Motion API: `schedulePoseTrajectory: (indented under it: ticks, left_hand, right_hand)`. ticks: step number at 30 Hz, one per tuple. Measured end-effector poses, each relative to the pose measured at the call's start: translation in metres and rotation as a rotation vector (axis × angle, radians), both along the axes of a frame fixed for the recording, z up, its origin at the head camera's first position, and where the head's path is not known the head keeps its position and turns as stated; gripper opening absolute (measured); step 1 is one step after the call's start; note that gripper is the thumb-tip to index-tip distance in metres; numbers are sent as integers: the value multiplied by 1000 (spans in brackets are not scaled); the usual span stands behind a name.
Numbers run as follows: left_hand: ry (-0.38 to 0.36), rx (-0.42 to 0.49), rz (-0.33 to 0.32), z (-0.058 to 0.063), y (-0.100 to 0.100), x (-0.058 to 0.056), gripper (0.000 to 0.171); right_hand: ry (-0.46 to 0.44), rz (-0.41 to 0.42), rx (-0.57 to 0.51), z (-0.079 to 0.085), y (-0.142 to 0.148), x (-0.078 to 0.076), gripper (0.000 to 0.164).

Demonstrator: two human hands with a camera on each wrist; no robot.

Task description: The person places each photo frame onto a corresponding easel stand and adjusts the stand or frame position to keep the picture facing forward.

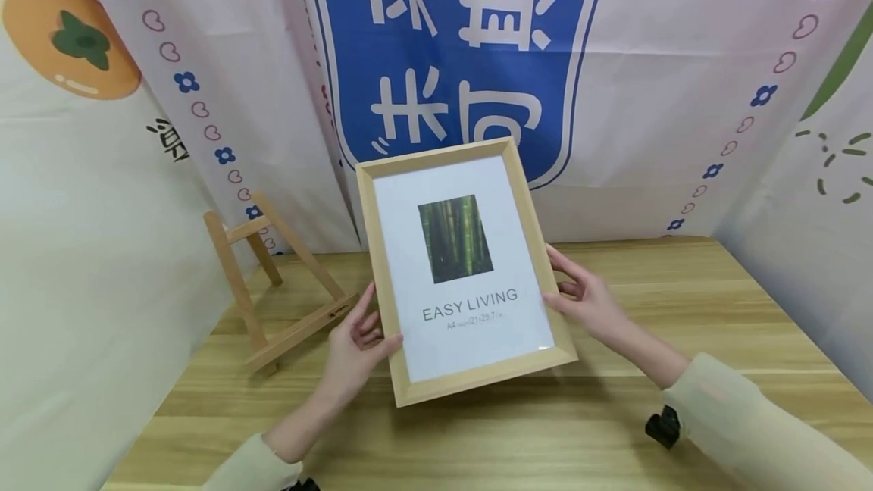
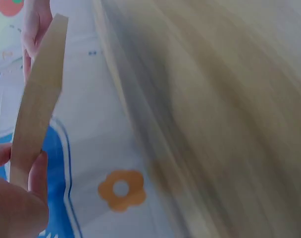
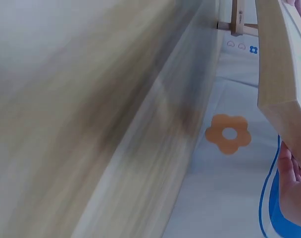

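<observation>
Nearest to me are two pale sleeves, and past them the left hand and the right hand each hold one side of a wooden picture frame. Each grip is closed on the frame's edge, with the left thumb over the front. The frame is right between the hands. Its long way runs up and away from me, and its top leans a bit to the left. From the wrist views, I think it is up off the tabletop. Inside it I see a small picture of green bamboo. A little wooden easel stands on the tabletop to the left, so the left hand is much nearer to it than the right hand. One end of the easel's ledge is just beside the left hand. I can't tell if they touch, and I guess they could bump. Far back hangs a white cloth with a big blue sign, partly hidden behind the frame's top.
</observation>
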State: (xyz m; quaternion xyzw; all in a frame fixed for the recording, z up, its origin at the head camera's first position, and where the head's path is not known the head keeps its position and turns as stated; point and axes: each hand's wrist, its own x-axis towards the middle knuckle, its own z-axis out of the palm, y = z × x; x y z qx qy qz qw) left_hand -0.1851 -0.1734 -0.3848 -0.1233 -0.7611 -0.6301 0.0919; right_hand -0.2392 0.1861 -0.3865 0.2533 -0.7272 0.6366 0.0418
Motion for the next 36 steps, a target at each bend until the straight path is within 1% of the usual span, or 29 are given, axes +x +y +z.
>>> schedulePoseTrajectory:
  ticks: [2,5,8,10,12,15,19,22,27,30,33,36]
  left_hand:
    - [9,-26,19,3,-8,2,88]
    - [-10,-46,52,8,-18,7,88]
    - [-44,-48,83,9,-28,9,89]
    - [-48,-46,99,8,-35,10,90]
    - [-47,-45,114,8,-43,10,90]
    - [-27,-45,136,8,-54,11,90]
    - [7,-50,205,9,-68,12,89]
    - [18,-40,274,9,-78,14,89]
    - [-1,-20,379,13,-95,17,91]
    - [10,-8,417,16,-105,18,92]
    - [42,15,443,20,-114,18,91]
    - [43,65,471,23,-123,19,90]
  right_hand:
    - [11,27,-13,0,-8,-6,73]
    - [6,54,-21,1,-21,-14,74]
    - [-14,62,-31,4,-35,-22,74]
    - [-23,62,-39,5,-46,-26,74]
    - [-21,63,-46,7,-57,-32,74]
    - [-13,68,-54,10,-74,-39,72]
    - [-8,73,-45,14,-97,-50,69]
    - [-4,86,-41,16,-114,-57,66]
    - [29,126,-42,24,-144,-69,64]
    - [61,149,-35,29,-159,-75,63]
    - [89,173,-34,33,-172,-82,61]
    - [94,194,-27,38,-185,-87,61]
